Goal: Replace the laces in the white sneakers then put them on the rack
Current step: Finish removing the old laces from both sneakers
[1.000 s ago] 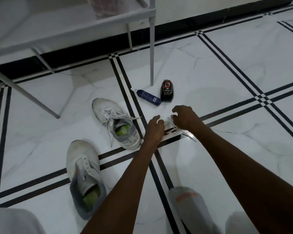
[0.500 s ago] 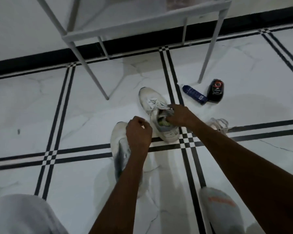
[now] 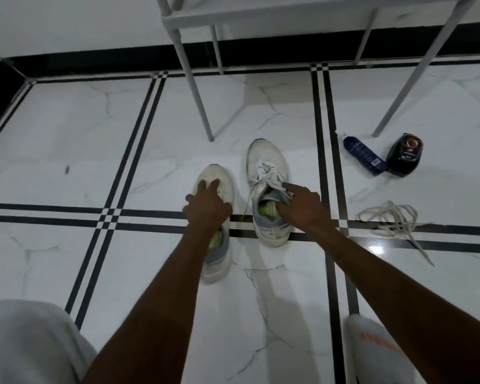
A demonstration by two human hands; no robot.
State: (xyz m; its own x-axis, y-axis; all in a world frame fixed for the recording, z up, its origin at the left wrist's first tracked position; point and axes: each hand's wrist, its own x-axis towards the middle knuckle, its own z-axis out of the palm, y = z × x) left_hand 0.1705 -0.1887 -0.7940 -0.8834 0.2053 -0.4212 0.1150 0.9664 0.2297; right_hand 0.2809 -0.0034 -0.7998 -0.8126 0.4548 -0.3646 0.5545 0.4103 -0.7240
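Observation:
Two white sneakers with green insoles stand side by side on the floor, toes pointing away. The left sneaker (image 3: pixel 219 176) shows no lace on its visible toe; my left hand (image 3: pixel 207 206) rests on top of it with fingers spread. The right sneaker (image 3: pixel 268 162) is laced. My right hand (image 3: pixel 302 207) has fingers tucked into its opening, gripping the collar, with the index finger lying along the tongue. A loose white lace (image 3: pixel 391 220) lies in a tangle on the floor to the right. The white rack (image 3: pixel 261 15) stands beyond the shoes.
The rack's thin legs (image 3: pixel 200 101) come down just behind the sneakers. A dark blue bottle (image 3: pixel 363 155) and a black container (image 3: pixel 403 153) lie at the right by another leg. My knees in light trousers (image 3: pixel 25 342) fill the bottom corners.
Both hands left the loose lace and moved left to the sneakers. The left sneaker now sits closer beside the laced one, toe forward. My view swung left.

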